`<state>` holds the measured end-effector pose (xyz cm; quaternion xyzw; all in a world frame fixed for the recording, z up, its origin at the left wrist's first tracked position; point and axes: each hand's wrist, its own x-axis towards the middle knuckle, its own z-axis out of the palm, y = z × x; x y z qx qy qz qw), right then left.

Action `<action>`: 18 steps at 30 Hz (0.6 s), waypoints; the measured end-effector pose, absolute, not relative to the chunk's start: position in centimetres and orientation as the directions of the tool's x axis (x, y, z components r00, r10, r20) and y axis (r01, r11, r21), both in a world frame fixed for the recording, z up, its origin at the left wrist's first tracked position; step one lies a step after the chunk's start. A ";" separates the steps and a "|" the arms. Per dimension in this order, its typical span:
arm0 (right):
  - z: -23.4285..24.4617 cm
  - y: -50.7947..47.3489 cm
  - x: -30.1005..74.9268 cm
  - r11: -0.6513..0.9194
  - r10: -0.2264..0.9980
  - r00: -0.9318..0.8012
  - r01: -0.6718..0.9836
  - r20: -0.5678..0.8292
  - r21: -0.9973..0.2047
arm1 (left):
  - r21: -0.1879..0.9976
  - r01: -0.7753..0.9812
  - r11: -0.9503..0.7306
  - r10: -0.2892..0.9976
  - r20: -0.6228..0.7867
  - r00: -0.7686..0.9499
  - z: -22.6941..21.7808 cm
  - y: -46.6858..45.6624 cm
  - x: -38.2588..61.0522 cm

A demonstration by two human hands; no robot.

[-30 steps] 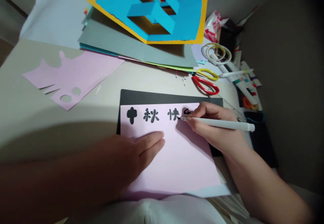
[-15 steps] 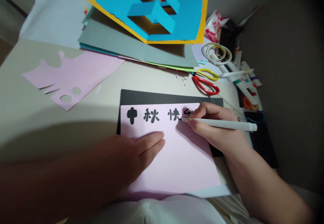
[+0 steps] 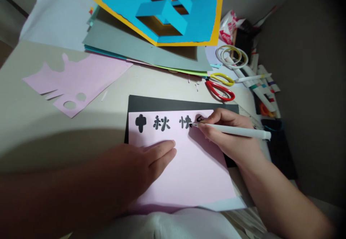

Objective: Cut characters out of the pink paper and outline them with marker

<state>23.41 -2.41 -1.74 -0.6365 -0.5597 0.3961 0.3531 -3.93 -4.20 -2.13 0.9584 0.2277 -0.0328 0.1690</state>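
Note:
My right hand [image 3: 225,134] is shut on a white marker pen [image 3: 238,131], whose black tip touches a pale pink paper sheet [image 3: 183,174] near its top edge. On the sheet stand thick black Chinese characters [image 3: 162,123] in a row, reading 中秋快. A fourth character [image 3: 200,119] beside the tip is partly hidden by my fingers. My left hand [image 3: 146,163] lies flat on the sheet's lower left, fingers together and holding nothing.
A black sheet [image 3: 183,104] lies under the pink one. Beyond are a blue-and-orange pop-up card [image 3: 162,16], grey paper [image 3: 143,48], yellow scissors [image 3: 221,79], red scissors [image 3: 218,90], tape rolls [image 3: 231,56] and several markers [image 3: 262,88]. A pink offcut [image 3: 78,80] lies left.
The pen tip shifted slightly right, then back left, beside the fourth character, whose marks look altered. My left hand has not moved.

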 end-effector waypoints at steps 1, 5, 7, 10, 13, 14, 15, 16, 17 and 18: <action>-1.7 -2.4 23.4 -0.128 0.992 0.060 0.434 -0.114 -0.892 | 0.306 0.441 -0.844 0.416 -0.146 0.898 -2.1 -4.2 -4.0; -1.6 -2.4 23.5 -0.140 0.990 0.055 0.436 -0.129 -0.889 | 0.311 0.413 -0.856 0.384 -0.151 0.911 -2.2 -4.3 -4.2; -1.6 -2.4 23.5 -0.139 0.990 0.044 0.437 -0.133 -0.889 | 0.322 0.417 -0.850 0.388 -0.153 0.909 -2.3 -4.2 -4.1; -1.6 -2.4 23.6 -0.129 0.991 0.032 0.442 -0.128 -0.888 | 0.328 0.427 -0.842 0.389 -0.178 0.904 -2.2 -4.0 -3.8; -1.6 -2.4 23.6 -0.123 0.992 0.031 0.459 -0.122 -0.880 | 0.328 0.427 -0.843 0.386 -0.185 0.904 -2.0 -3.9 -3.6; -1.6 -2.4 23.6 -0.123 0.992 0.031 0.464 -0.123 -0.877 | 0.328 0.428 -0.842 0.388 -0.183 0.903 -1.9 -3.9 -3.6; -1.6 -2.4 23.6 -0.123 0.992 0.031 0.465 -0.122 -0.877 | 0.327 0.431 -0.841 0.388 -0.189 0.902 -1.8 -3.9 -3.5; -1.6 -2.4 23.6 -0.122 0.992 0.032 0.463 -0.121 -0.878 | 0.325 0.434 -0.840 0.390 -0.194 0.900 -1.8 -3.9 -3.5; -1.6 -2.4 23.6 -0.119 0.993 0.032 0.459 -0.118 -0.881 | 0.322 0.438 -0.840 0.394 -0.195 0.898 -1.7 -3.9 -3.5; -1.6 -2.4 23.6 -0.116 0.993 0.033 0.457 -0.114 -0.882 | 0.319 0.442 -0.838 0.400 -0.190 0.896 -1.7 -3.9 -3.5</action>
